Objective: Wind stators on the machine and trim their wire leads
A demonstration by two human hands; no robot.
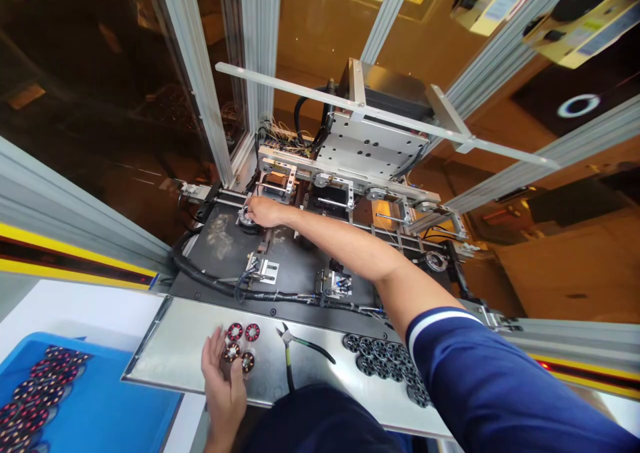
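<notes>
A ring (245, 220) sits at the left end of the machine's black plate (215, 266), under the fingertips of the right hand (262, 212). That hand's fingers are bent down over it; whether they grip it or only touch it, I cannot tell. The right arm, in a navy sleeve (450, 353) with a white band, crosses above the plate. At the plate's right end lies another ring-shaped part (437, 261). 2 small metal fixtures, 1 to the left (263, 270) and 1 near the middle (337, 284), stand towards its front, and a black cable (210, 283) runs along that side.

In front, on the metal tabletop (175, 346), the left hand (223, 380) is open, thumb and fingers apart, beside 4 coils (242, 348) set 2 by 2. Just right of them lie cutters (287, 337), handles spread. Farther right is a cluster of dark rings (384, 358). Left of the tabletop, a blue tray (115, 400) holds rows of similar coils (37, 396).
</notes>
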